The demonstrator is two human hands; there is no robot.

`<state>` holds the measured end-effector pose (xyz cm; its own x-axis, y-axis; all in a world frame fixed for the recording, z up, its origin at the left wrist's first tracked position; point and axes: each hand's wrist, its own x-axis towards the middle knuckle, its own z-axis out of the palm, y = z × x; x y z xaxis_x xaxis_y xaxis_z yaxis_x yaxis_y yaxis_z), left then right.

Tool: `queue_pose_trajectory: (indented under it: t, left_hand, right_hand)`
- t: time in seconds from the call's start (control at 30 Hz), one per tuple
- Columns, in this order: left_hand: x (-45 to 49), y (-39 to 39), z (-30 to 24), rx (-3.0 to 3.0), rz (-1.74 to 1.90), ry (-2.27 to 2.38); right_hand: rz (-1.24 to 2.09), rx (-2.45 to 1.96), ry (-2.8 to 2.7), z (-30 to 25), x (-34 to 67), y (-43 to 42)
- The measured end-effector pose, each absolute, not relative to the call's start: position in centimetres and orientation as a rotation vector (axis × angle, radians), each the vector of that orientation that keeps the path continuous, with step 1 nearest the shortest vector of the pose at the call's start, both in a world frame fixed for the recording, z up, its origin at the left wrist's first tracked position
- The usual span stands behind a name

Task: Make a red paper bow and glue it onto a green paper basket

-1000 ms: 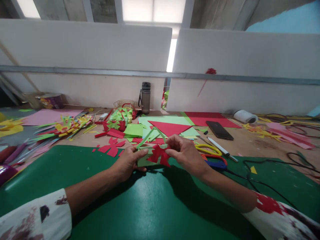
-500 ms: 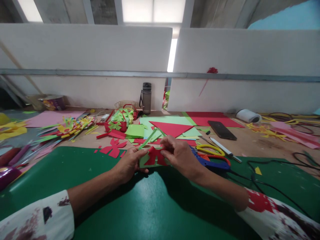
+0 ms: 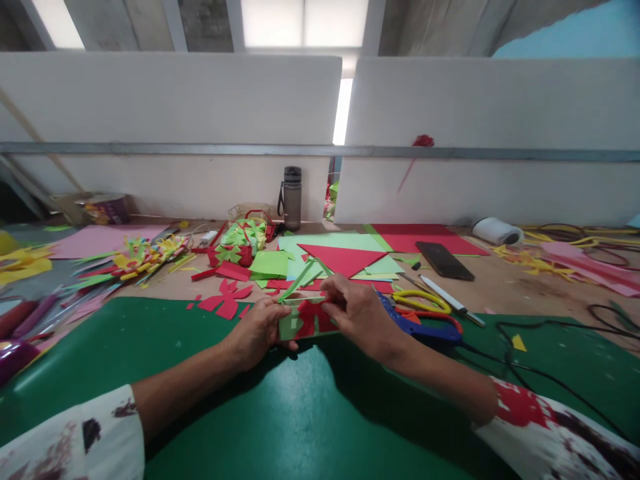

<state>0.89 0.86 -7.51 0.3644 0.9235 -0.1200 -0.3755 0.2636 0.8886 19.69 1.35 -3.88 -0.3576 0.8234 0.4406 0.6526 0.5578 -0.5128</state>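
A small light green paper basket [image 3: 293, 327] with a red paper cut-out [image 3: 314, 320] on its front stands on the green mat [image 3: 280, 427]. My left hand [image 3: 255, 330] is closed on its left end. My right hand [image 3: 357, 313] is closed on its right end, fingers pressing the red cut-out against the front. Thin green strips [image 3: 300, 277] rise from the top of the basket.
A blue glue gun [image 3: 423, 327] with a black cord and yellow-handled scissors [image 3: 420, 301] lie just right of my right hand. Further back are red and green paper sheets [image 3: 340, 257], red cut-outs [image 3: 225, 300], a phone [image 3: 444, 260], a pen [image 3: 447, 291], a bottle [image 3: 292, 197] and finished baskets [image 3: 237, 243].
My right hand has slid left and pressed the red cut-out flat against the basket front. The glue gun, hidden behind that hand before, now shows.
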Motion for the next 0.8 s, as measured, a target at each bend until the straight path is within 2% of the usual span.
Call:
queue_pose_trajectory:
  t: [0.8]
  left_hand:
    - [1.14, 0.70, -7.35, 0.915, 1.000, 0.766]
  right_hand:
    - [0.106, -1.269, -2.168, -4.02, 19.37, 0.97]
